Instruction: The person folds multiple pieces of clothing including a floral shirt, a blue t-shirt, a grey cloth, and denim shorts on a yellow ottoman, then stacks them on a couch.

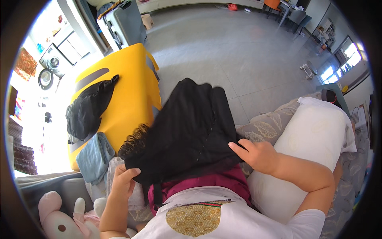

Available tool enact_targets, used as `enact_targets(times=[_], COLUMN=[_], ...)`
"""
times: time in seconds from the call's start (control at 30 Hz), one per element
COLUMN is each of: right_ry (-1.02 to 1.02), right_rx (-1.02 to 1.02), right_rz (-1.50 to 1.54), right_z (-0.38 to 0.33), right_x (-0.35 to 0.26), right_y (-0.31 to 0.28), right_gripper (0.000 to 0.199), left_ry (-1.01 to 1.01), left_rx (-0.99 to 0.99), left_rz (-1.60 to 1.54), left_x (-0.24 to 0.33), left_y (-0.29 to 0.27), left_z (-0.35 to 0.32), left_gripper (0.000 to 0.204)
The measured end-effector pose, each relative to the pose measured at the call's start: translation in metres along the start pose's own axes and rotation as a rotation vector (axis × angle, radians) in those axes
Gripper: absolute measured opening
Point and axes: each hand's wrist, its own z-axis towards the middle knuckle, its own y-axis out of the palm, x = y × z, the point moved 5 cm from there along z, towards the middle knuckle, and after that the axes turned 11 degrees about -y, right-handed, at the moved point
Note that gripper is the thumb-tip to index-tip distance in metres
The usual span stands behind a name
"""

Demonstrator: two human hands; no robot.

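A black garment (pixel 187 127) with a lacy, sheer hem is held up in front of me, spread between both hands. My left hand (pixel 123 179) pinches its lower left corner. My right hand (pixel 256 154) grips its right edge, fingers curled into the fabric. Below the garment a maroon cloth (pixel 207 184) lies on my lap, just above my white shirt.
A yellow suitcase (pixel 127 95) lies open-side down to my left with a black garment (pixel 85 109) and a grey-blue cloth (pixel 94 157) on it. A white pillow (pixel 314 139) rests on the patterned bedding (pixel 266 127) at right. A pink plush toy (pixel 59 217) sits lower left. A grey suitcase (pixel 123 24) stands beyond.
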Motion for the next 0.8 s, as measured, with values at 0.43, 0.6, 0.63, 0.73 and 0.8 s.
enact_targets(times=[0.43, 0.6, 0.63, 0.73, 0.8], right_ry=[0.611, 1.08, 1.043, 0.994, 0.992], right_rx=[0.434, 0.808, 0.794, 0.798, 0.848], right_rz=[0.858, 1.24, 1.201, 1.079, 1.019], right_z=[0.014, 0.026, 0.034, 0.039, 0.038], right_x=[0.041, 0.082, 0.094, 0.13, 0.152], right_y=[-0.037, -0.02, -0.023, -0.031, -0.037], right_gripper=[0.032, 0.027, 0.027, 0.026, 0.025], left_ry=[0.472, 0.54, 0.518, 0.495, 0.657], left_rx=[0.185, 0.204, 0.187, 0.064, 0.08], left_rz=[-0.181, 0.285, 0.365, 0.644, 0.818], left_x=[0.008, 0.065, 0.08, 0.124, 0.143], left_y=[0.012, 0.019, 0.02, 0.05, 0.07], left_z=[-0.002, 0.066, 0.078, 0.091, 0.082], left_gripper=[0.042, 0.04, 0.038, 0.036, 0.037])
